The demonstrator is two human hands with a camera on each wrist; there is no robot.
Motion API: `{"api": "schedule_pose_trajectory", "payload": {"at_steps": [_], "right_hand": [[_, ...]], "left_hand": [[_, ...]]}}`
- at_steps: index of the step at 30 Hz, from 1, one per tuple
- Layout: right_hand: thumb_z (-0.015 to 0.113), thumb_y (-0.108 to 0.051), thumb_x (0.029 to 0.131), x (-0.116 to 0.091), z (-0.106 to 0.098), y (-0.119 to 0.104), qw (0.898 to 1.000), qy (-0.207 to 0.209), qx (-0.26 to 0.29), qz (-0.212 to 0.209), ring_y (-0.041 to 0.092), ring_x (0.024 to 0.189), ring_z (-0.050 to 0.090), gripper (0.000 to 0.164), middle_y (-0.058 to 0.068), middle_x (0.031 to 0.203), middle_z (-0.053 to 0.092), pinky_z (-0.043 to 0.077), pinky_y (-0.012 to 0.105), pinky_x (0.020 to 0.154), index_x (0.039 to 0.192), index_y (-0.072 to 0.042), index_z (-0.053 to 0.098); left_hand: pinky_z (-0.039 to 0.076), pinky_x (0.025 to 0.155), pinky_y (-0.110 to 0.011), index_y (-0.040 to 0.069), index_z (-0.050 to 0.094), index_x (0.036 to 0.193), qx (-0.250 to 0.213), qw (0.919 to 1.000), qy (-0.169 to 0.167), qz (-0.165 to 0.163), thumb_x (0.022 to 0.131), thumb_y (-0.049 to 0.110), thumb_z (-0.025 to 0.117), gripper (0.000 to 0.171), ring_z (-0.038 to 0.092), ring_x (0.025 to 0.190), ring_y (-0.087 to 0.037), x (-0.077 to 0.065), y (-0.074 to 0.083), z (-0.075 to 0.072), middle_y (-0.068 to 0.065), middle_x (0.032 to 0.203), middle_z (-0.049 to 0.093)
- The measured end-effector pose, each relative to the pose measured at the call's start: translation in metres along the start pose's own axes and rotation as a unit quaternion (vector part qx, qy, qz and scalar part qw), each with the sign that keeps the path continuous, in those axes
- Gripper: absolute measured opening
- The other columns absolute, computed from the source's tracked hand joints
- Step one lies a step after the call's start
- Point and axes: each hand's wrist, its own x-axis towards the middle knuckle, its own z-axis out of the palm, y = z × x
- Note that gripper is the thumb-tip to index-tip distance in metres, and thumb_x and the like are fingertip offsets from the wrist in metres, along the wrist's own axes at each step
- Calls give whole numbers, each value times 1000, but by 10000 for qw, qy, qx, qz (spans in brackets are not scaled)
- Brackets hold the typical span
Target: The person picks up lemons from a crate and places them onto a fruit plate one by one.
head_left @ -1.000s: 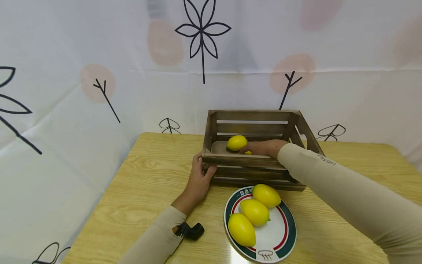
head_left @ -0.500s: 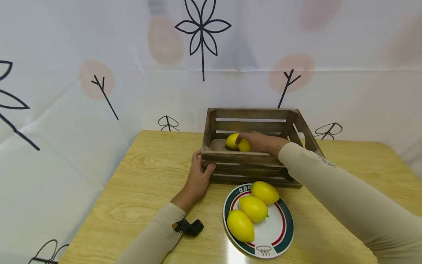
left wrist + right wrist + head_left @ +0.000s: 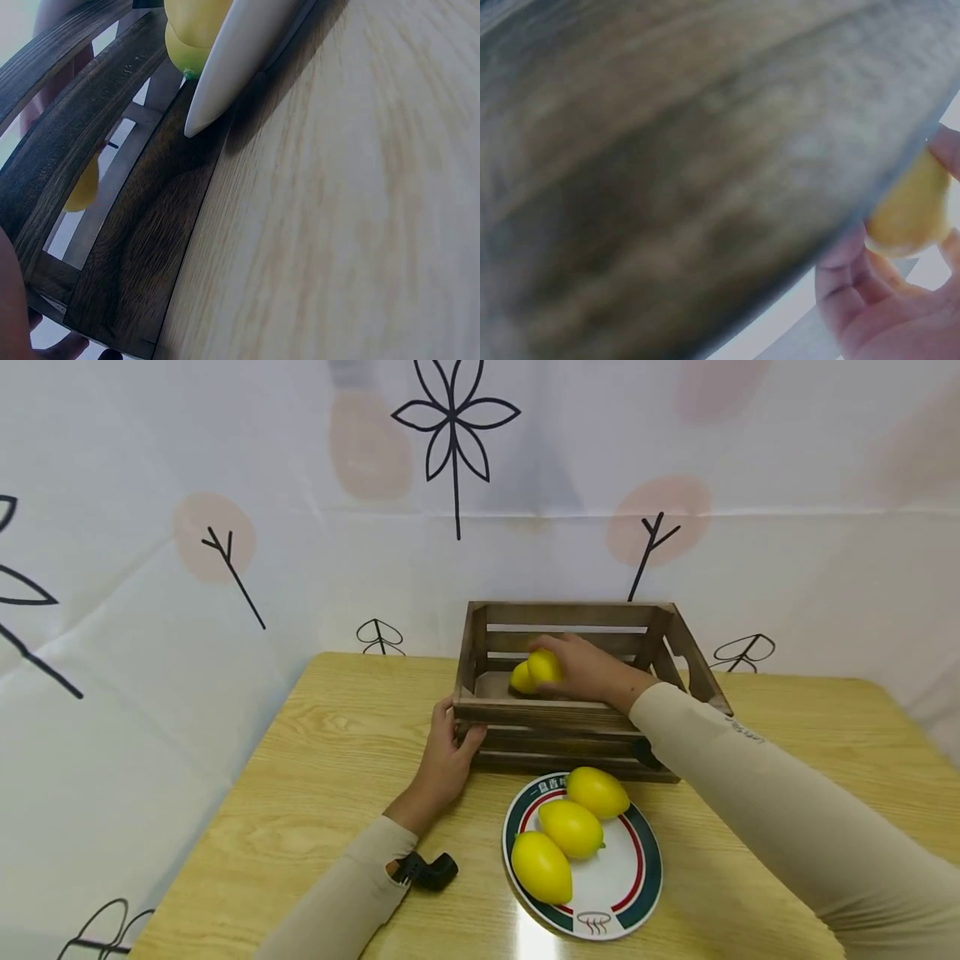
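Note:
A brown slatted wooden crate stands at the back of the table. Inside it, my right hand grips a yellow lemon between thumb and fingers, raised off the crate floor. A second lemon lies just left of it, partly covered. In the right wrist view, the held lemon shows between the fingers, and a blurred crate board fills most of the picture. My left hand holds the crate's front left corner, thumb on the front and fingers round the side.
Before the crate sits a round plate with a green and red rim, bearing three lemons. In the left wrist view, the plate's edge is close to the crate's lower slat. A patterned white cloth hangs behind the table.
My right hand has risen inside the crate with the lemon, which was mostly hidden behind the front slat before. My left hand stays on the corner. The head view has shifted slightly.

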Motion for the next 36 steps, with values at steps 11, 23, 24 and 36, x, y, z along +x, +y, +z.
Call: {"api": "schedule_pose_trajectory", "payload": {"at_steps": [11,23,24,36], "right_hand": [[75,-33,90,-12,-17,-10,9913,1308,-165,50,35,100,61,72,22,139,46,55,51,85,150,-15,41],[79,-19,87,-55,-23,-37,9670,2343,445,-898,31,104,59,70,19,139,45,58,47,84,148,-14,46],[80,-17,86,-59,-20,-39,9645,2397,496,-993,31,105,59,70,19,139,45,58,46,83,147,-13,46],[86,-3,76,-104,15,-50,9423,2879,927,-1432,25,120,54,77,13,142,47,41,5,93,144,-12,51]], "left_hand": [[38,109,-52,13,30,149,-10,10000,-32,44,104,24,55,53,46,134,-28,4,0,1,-12,152,41],[37,110,-52,13,29,150,30,10000,-19,9,104,24,55,54,44,137,-29,2,1,-2,-12,154,40],[37,110,-52,13,29,150,15,10000,-11,2,104,23,55,54,44,137,-29,2,1,-2,-12,154,40],[39,108,-53,-2,27,149,-34,9997,-149,-185,103,7,52,54,44,135,-37,0,20,-3,-24,153,36]]}}
